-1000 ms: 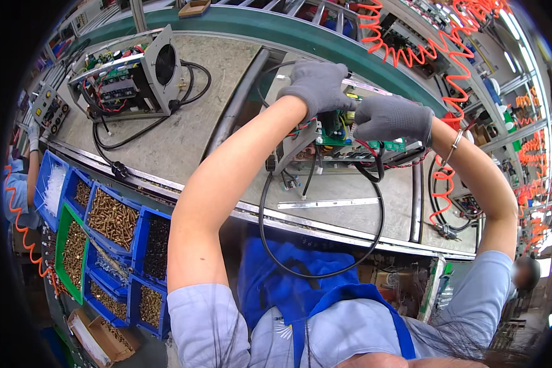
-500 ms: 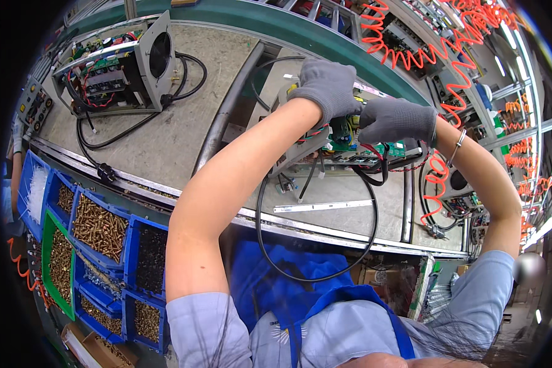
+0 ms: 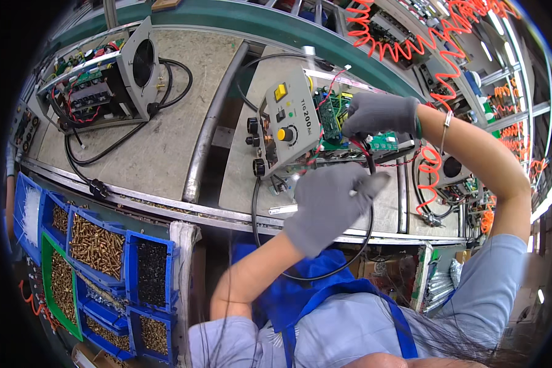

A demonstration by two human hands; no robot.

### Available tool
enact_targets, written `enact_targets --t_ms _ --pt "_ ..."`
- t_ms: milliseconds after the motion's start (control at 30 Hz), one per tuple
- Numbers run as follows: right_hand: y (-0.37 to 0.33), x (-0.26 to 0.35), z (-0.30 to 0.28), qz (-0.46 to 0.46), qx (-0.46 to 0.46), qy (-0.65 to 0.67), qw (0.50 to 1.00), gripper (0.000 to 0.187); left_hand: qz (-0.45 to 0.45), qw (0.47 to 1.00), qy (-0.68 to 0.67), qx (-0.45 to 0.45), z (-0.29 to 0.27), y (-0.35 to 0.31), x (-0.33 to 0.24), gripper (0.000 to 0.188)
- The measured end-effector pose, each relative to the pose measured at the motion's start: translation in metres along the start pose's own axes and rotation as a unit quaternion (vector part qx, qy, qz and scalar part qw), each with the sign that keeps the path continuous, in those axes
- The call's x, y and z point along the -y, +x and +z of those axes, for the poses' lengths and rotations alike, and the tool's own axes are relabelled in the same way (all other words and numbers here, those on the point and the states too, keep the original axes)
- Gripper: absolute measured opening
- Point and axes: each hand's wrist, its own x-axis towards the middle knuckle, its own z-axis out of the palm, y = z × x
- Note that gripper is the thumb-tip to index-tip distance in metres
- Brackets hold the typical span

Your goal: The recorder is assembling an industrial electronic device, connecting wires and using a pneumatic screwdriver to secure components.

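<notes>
A welding machine with its cover off stands in front of me, its grey front panel [image 3: 291, 119] bearing yellow and black knobs. Green circuit boards [image 3: 328, 116] and coloured wires show behind the panel. My right hand [image 3: 383, 115], in a grey glove, is closed over the machine's inside, where red and black wires [image 3: 363, 146] come out below its fingers. Nearer to me, my gloved left hand [image 3: 331, 205] is curled in front of the machine, above a black cable loop [image 3: 257, 211]. Whatever it pinches is too small to make out. A pale metal strip [image 3: 282, 210] lies partly behind it.
Another opened machine [image 3: 98, 86] with a fan and black cable stands at left. Blue bins [image 3: 129, 264] and a green bin [image 3: 60, 288] hold screws at lower left. Orange coiled hoses [image 3: 438, 52] hang at right. A metal roller [image 3: 211, 129] crosses the bench.
My left hand has come from over the machine's top toward me, uncovering the front panel. The right hand stays at the wires, shifted slightly. The view has also shifted a little.
</notes>
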Motion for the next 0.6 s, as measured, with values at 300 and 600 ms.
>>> enact_targets --t_ms 300,600 --pt "-0.010 -0.001 -0.001 0.053 0.002 0.046 0.998 0.031 -0.151 0.925 -0.335 -0.097 0.075 0.027 0.046 0.044" --pt "-0.018 -0.028 0.002 0.153 0.043 0.247 0.956 0.041 -0.219 0.876 -0.419 -0.097 0.067 0.017 0.046 0.036"
